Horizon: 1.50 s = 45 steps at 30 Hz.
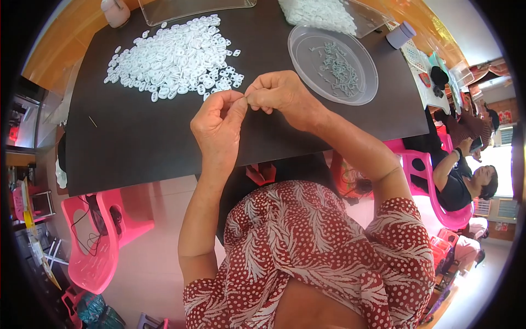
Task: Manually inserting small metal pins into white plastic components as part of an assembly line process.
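Observation:
My left hand (217,127) and my right hand (286,98) meet above the dark table, their fingertips pinched together and touching. Whatever sits between the fingers is too small and too covered to name. Just beyond my left hand spreads a heap of small white oval plastic pieces (170,57) with holes in them. To the right of my right hand lies a shallow round clear plastic tray (368,82). Inside it are many small thin grey-green pieces (341,70), loosely heaped.
Behind the round tray rests a clear bag of white pieces (320,15). A lidded cup (401,35) stands at the far right, a pinkish bottle (115,12) at the far left. One thin stick (92,121) lies on the table (131,148). Pink chairs (96,241) flank me; a person (457,178) sits at right.

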### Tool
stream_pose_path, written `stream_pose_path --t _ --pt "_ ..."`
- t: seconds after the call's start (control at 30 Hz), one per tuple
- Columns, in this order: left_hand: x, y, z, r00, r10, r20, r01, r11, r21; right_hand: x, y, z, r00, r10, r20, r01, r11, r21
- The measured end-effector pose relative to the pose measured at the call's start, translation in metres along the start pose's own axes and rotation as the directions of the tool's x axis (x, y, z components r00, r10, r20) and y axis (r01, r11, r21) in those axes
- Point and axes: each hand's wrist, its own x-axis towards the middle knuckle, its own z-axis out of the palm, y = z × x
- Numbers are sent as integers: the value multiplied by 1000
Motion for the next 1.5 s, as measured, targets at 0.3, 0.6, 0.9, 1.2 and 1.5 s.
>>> stream_pose_path --t 0.3,0.6,0.9,1.2,1.5 --pt "3 8 -8 953 -302 34 296 898 -326 -1 -1 13 996 -60 -68 58 998 -33" --pt "3 3 -19 916 -399 41 385 847 -366 4 11 27 967 -210 -143 178 962 -209" --pt "6 5 -37 931 -360 -55 300 845 -443 22 2 41 995 -100 3 100 990 -99" --pt "4 3 -47 900 -434 -34 365 796 -483 41 7 53 982 -177 -63 169 979 -115" --pt "2 0 -65 919 -370 -139 295 876 -383 78 27 47 828 -558 63 425 549 -720"
